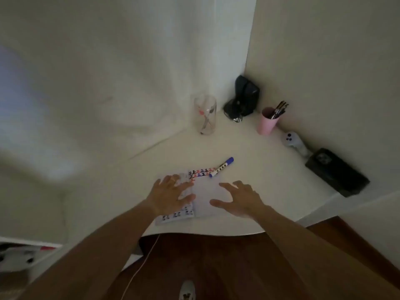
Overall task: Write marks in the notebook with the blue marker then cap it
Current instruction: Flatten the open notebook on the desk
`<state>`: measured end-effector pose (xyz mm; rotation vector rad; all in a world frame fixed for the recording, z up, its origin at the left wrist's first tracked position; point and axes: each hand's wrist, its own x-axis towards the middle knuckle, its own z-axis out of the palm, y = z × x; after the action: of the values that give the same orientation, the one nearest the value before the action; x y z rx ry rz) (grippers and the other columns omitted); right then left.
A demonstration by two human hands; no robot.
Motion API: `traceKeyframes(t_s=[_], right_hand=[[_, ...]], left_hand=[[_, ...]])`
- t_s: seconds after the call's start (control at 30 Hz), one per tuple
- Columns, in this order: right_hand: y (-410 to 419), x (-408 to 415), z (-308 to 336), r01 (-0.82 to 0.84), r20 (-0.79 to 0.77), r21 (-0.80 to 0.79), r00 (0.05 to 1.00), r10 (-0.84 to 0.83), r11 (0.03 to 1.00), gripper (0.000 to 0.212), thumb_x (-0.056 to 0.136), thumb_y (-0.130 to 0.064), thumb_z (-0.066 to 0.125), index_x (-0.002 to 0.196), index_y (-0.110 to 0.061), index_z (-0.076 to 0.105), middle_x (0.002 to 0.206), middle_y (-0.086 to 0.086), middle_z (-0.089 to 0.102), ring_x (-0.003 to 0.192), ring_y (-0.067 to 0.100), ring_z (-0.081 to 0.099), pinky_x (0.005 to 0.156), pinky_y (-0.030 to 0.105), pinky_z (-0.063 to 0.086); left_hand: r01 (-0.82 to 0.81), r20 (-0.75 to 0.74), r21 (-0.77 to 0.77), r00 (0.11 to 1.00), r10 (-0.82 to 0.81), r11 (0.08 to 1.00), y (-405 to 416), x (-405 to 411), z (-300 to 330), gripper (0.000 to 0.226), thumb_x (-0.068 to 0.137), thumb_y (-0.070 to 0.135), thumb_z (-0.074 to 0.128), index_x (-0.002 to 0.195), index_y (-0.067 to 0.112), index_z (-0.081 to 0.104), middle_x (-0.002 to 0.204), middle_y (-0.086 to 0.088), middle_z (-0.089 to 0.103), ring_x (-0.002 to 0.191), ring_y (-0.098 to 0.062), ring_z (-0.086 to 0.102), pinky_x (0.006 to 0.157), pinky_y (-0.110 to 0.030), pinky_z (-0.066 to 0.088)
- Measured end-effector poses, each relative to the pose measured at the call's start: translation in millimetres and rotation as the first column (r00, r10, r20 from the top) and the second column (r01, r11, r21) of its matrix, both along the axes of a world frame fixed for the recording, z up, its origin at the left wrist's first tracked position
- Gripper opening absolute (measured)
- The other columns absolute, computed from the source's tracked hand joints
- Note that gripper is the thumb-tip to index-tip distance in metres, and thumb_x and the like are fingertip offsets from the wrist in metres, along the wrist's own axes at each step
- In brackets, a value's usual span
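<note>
An open notebook [205,195] with a patterned cover and a blank white page lies on the white table [259,174], near its front edge. My left hand [171,195] rests flat on the notebook's left side, fingers spread. My right hand [240,200] hovers over the right page, fingers apart, holding nothing. The blue marker [221,167], white-barrelled with a blue cap on, lies on the table at the notebook's far right corner, beyond both hands.
At the back stand a clear glass [205,114] with pens, a black device [243,98] in the corner and a pink cup [268,121] with pens. A white controller [294,141] and a black box [337,172] lie along the right wall. A white cable [138,269] hangs below the table.
</note>
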<state>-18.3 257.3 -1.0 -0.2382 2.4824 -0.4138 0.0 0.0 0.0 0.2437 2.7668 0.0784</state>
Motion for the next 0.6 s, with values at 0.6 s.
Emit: traceKeyframes(t_s=[0.6], right_hand=[[-22.8, -2.5, -193.3, -0.008, -0.616, 0.02, 0.787, 0.018, 1.0, 0.061, 0.09, -0.077, 0.019, 0.145, -0.052, 0.028, 0.16, 0.004, 0.026, 0.148, 0.041, 0.017, 0.121, 0.064, 0.005]], left_hand=[[-0.004, -0.45, 0.212, 0.887, 0.101, 0.977, -8.2, 4.3, -185.5, 0.061, 0.087, 0.075, 0.032, 0.144, 0.053, 0.035, 0.164, -0.003, 0.023, 0.154, -0.027, 0.016, 0.121, -0.058, 0.014]])
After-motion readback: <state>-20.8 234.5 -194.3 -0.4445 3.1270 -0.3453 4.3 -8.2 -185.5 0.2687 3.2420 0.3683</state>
